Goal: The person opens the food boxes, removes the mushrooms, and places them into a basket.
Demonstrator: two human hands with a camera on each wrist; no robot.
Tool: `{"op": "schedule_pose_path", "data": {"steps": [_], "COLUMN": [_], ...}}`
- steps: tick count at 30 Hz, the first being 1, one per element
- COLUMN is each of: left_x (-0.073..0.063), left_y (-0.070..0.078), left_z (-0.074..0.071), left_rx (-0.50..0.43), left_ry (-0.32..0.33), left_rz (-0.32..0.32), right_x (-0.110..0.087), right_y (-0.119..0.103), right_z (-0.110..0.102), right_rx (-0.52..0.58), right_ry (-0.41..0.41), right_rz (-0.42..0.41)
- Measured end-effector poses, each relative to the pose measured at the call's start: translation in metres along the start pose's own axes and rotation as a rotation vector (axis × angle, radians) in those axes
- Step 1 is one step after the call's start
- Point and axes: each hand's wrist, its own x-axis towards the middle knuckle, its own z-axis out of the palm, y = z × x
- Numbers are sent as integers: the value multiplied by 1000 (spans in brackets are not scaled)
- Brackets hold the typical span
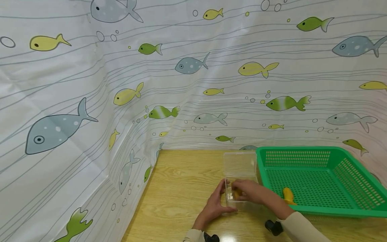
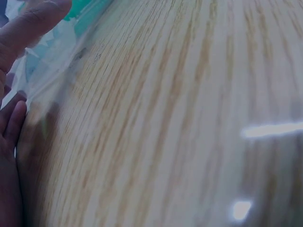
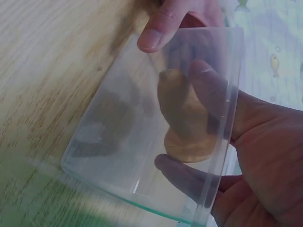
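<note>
A clear plastic box stands on the wooden table with its hinged lid raised at the back. My left hand holds the box at its left side, thumb along the front and fingers farther back. The left thumb also shows against the box wall in the right wrist view. My right hand reaches in through the open top. Inside, its thumb and fingers hold a smooth yellow-orange object with a long rounded body and a broader end, seen through the cloudy plastic wall.
A green mesh basket stands directly right of the box. A yellow object lies at its near left corner, partly behind the right forearm. A fish-patterned white sheet hangs behind and to the left of the wooden table.
</note>
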Motion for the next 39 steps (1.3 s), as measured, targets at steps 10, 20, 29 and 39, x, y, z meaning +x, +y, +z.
{"op": "schedule_pose_path", "data": {"steps": [10, 20, 29, 39], "left_x": [-1, -5, -3, 0], "left_y": [-2, -2, -3, -2], "left_z": [3, 1, -2, 1], "left_rx": [2, 3, -7, 1], "left_ry": [9, 22, 1, 5], "left_rz": [31, 6, -4, 19], "right_x": [-6, -11, -13, -39], "right_y": [-3, -11, -11, 0], "right_z": [-9, -19, -27, -60], "right_rx": [52, 54, 21, -59], "right_ry": [93, 188, 287, 498], "right_rz": [26, -3, -14, 33]}}
